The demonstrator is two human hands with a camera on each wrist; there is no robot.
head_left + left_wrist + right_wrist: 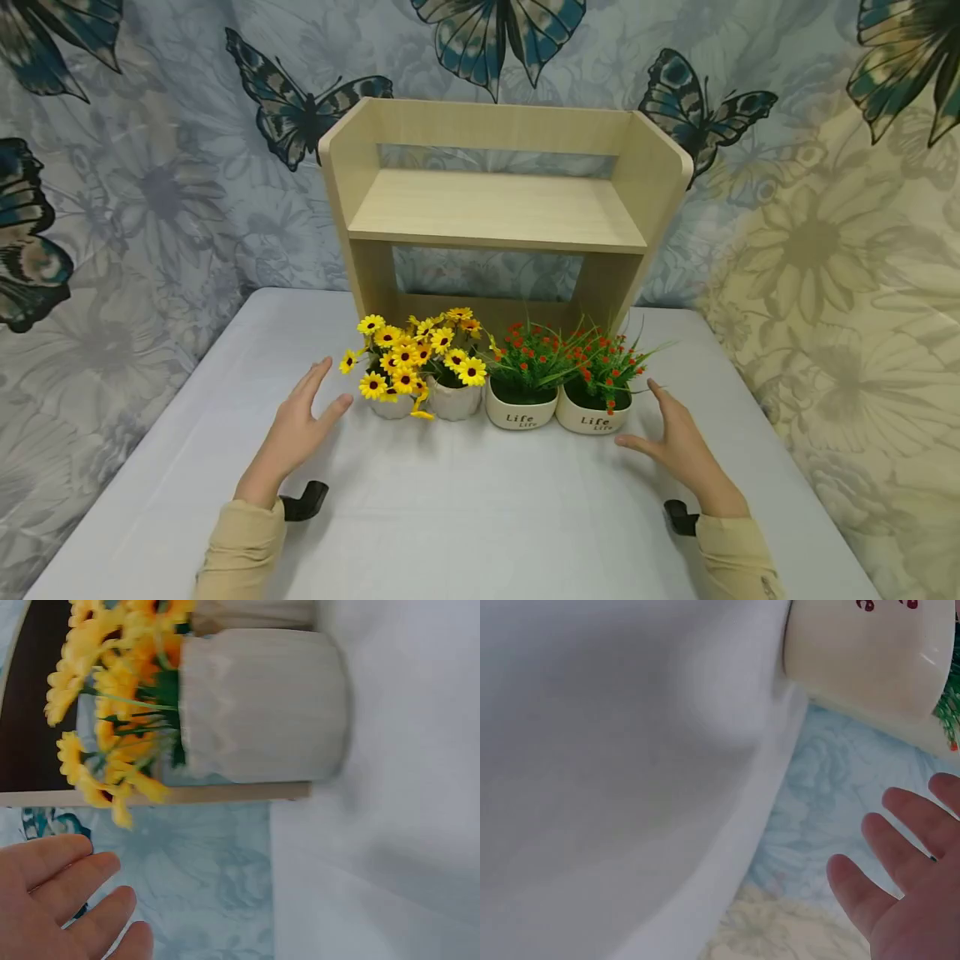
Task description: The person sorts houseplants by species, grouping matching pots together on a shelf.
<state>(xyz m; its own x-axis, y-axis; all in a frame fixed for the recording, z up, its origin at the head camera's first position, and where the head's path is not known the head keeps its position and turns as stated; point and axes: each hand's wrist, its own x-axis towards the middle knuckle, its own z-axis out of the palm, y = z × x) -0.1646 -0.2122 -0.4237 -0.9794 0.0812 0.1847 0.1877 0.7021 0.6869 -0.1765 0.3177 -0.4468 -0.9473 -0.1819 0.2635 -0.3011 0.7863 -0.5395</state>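
Potted plants (pixel 527 379), four in a row, stand on the white table (pixel 480 517), at the near side of the wooden shelf (pixel 498 212). At left, the left hand (pixel 294 433) is near the leftmost pot, fingers extended, thumb spread away. Next come two pale pots (pixel 453 402) of yellow flowers (pixel 405 356), then two cream pots (pixel 521 417) lettered "Life" with red-flowered greenery (pixel 606 375). At right, the right hand (pixel 684 446), fingers likewise extended, is just beside the rightmost pot.
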